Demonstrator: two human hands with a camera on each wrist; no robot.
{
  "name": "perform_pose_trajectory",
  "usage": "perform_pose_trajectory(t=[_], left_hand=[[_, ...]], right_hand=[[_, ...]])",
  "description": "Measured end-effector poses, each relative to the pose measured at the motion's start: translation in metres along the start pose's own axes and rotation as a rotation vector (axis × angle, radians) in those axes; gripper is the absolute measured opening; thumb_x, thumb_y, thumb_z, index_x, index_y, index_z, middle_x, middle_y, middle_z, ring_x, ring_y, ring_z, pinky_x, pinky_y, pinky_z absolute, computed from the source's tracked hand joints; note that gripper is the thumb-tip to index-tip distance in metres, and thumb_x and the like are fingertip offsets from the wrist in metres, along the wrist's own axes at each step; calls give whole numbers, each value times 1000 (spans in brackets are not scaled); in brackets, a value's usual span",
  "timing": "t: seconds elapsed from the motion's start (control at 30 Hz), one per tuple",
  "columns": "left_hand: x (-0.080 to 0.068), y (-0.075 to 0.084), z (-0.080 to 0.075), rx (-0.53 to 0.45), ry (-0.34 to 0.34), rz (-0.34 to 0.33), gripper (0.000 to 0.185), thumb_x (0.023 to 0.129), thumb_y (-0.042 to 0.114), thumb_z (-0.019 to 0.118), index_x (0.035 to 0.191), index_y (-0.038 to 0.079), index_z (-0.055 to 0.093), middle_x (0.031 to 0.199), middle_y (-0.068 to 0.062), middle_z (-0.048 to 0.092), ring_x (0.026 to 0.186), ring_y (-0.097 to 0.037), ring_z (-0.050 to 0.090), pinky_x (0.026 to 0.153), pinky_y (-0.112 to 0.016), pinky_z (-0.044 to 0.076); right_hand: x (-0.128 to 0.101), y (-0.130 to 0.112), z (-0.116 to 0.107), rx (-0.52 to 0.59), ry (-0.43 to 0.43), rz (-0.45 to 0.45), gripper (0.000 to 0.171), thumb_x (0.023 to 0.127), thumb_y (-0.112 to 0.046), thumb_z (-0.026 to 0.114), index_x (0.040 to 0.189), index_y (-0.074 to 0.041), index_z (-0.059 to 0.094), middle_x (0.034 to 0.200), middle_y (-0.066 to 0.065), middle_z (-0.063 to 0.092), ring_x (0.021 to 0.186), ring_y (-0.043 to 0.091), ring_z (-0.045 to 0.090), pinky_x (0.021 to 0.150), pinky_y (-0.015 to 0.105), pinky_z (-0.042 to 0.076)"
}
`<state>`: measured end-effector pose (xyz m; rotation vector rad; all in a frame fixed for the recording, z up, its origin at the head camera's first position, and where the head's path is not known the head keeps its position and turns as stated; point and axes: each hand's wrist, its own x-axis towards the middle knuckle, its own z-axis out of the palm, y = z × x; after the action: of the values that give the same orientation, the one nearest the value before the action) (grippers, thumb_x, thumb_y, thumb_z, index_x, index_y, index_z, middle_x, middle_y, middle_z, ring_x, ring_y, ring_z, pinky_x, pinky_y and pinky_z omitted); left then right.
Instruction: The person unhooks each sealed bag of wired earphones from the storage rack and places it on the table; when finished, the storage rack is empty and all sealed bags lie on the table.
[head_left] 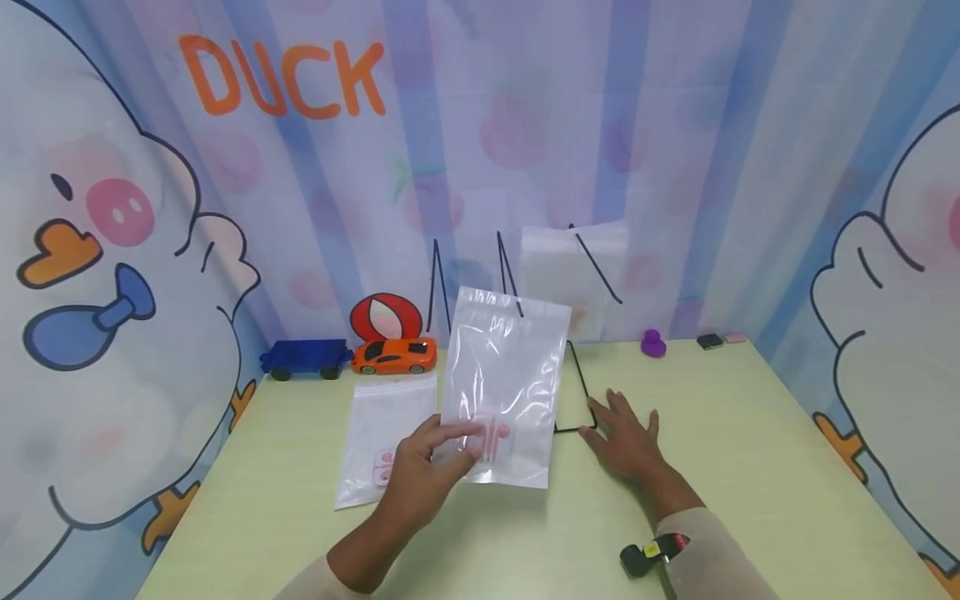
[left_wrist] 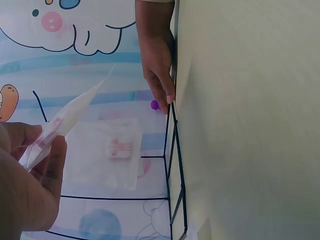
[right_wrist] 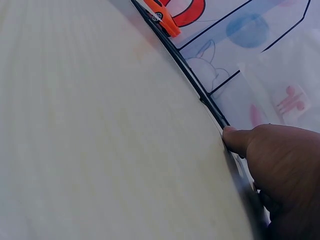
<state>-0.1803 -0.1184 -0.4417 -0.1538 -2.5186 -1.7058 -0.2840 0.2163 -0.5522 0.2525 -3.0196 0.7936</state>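
I read "DUCK" [head_left: 283,77] in orange on backdrop. Second bag [head_left: 382,446] flat on tabletop [head_left: 750,467], left. My left hand [head_left: 427,475] pinches clear bag [head_left: 506,383] at lower edge, long axis upright, pink earphones [head_left: 491,435] inside. Right hand [head_left: 626,442] nearby, fingers spread flat beside black wire frame [head_left: 579,392], holding nothing.

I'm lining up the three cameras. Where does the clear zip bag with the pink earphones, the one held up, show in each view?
Head: the held zip bag stands at centre, its lower edge pinched by the left hand.
Left wrist: seen edge-on at left, between thumb and fingers.
Right wrist: I cannot tell it apart; a bag with a pink shape shows at right.
Shared landmark: the black wire rack.
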Motion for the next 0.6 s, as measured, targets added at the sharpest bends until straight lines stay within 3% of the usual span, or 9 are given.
perform_pose_trajectory(t=[0.23, 0.4, 0.6], left_hand=[[-8, -2, 0, -25, -17, -10, 32, 94, 16, 82, 121, 33, 85, 151, -5, 69, 150, -35, 56, 128, -74, 31], [-14, -6, 3, -48, 4, 31, 32, 92, 12, 84, 119, 29, 86, 140, -4, 74, 139, -29, 63, 126, -66, 40], [-18, -9, 6, -97, 6, 71, 32, 92, 10, 85, 120, 27, 86, 139, -2, 73, 133, -24, 63, 121, -56, 47]], right_hand=[[-3, -1, -1, 26, 20, -8, 66, 113, -46, 52, 169, -13, 41, 180, 24, 22, 170, 47, 13, 125, 84, -11], [-4, -1, 1, 43, 5, 5, 66, 114, -46, 52, 170, -15, 40, 181, 23, 20, 170, 46, 11, 125, 83, -14], [-1, 1, 2, 24, 20, 2, 66, 113, -46, 51, 170, -14, 40, 181, 23, 22, 170, 46, 13, 125, 84, -11]])
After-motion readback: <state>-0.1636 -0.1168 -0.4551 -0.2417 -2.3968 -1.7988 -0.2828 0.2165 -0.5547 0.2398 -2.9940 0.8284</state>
